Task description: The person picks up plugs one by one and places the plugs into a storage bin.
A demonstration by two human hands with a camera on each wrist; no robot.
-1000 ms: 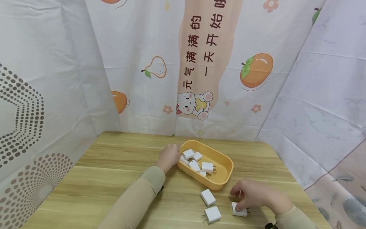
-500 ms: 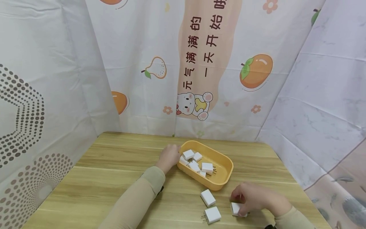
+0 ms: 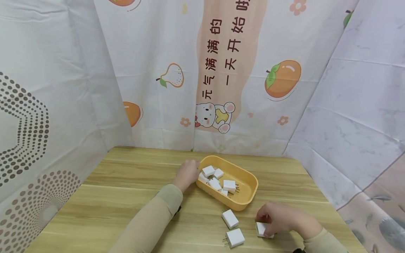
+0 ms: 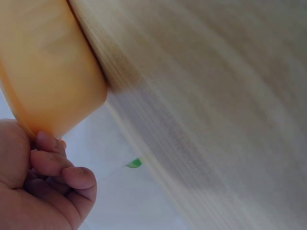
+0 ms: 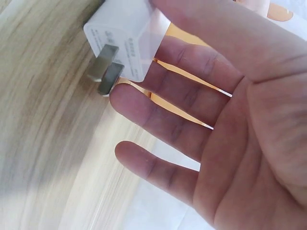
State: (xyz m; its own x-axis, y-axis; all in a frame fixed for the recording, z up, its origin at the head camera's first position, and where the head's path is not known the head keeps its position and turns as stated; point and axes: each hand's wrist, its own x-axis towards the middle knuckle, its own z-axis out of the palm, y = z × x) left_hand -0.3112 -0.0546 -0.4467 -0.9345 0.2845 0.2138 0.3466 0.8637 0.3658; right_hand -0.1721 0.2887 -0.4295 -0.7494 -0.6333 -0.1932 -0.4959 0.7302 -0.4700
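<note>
My left hand (image 3: 187,173) pinches the left end of a yellow plastic tray (image 3: 250,196). In the left wrist view, the curled fingers (image 4: 53,163) meet the rim of the tray (image 4: 57,72). Inside it lie several white charger plugs (image 3: 229,185), heaped mostly toward the left. To the right of the tray's near end, my right hand (image 3: 283,219) pinches a white charger plug (image 3: 261,229) between thumb and fingers. That charger plug (image 5: 120,36) shows its two flat metal prongs in the right wrist view; the ring and little fingers extend away from it.
Two more white charger plugs, one nearer the tray (image 3: 230,218) and one closer to me (image 3: 235,238), lie on the wooden table (image 3: 126,196) left of my right hand. A printed curtain (image 3: 158,116) hangs behind the table, and other cloths flank it.
My right thumb and fingers have closed on the charger plug, which stays about where it was. The left hand and the tray have barely moved.
</note>
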